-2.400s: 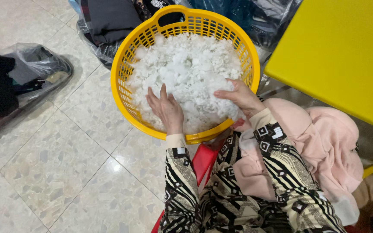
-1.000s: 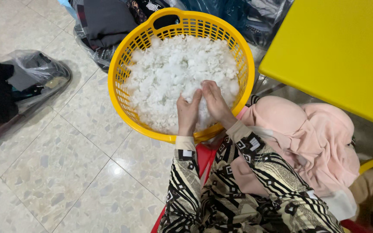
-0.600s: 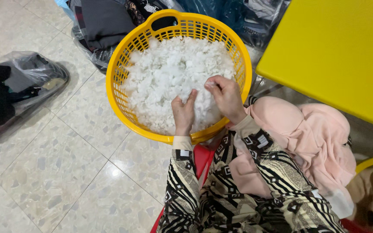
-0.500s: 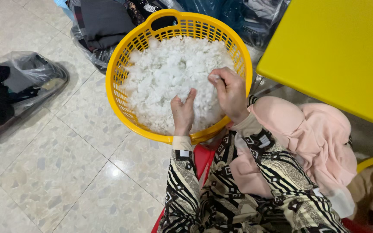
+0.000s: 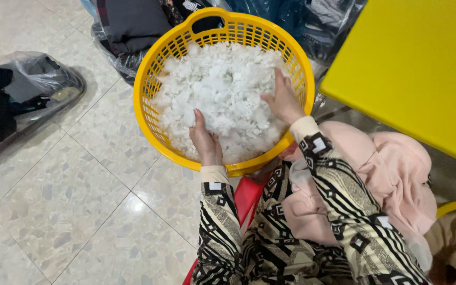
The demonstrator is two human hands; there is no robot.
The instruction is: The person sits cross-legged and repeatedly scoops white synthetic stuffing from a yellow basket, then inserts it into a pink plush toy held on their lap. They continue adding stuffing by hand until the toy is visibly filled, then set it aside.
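A round yellow plastic basket [image 5: 147,79] stands on the tiled floor in front of me, filled with white fluffy stuffing [image 5: 222,84]. My left hand [image 5: 205,139] is edge-on in the stuffing at the near left side, palm turned right and fingertips buried. At the right side, near the basket wall, my right hand [image 5: 282,99] presses into the stuffing with fingers spread, palm turned left. A heap of stuffing lies between the two palms. Neither hand closes around anything.
A yellow tabletop [image 5: 412,63] juts in at the upper right. Clear plastic bags of dark clothes [image 5: 127,31] lie behind the basket, and another bag [image 5: 40,84] at the left. A pink cloth [image 5: 381,169] lies on my lap above a red stool [image 5: 249,195].
My hands, close together in the middle of the stuffing half a second ago, have spread apart: the left toward the near left side, the right toward the basket's right wall.
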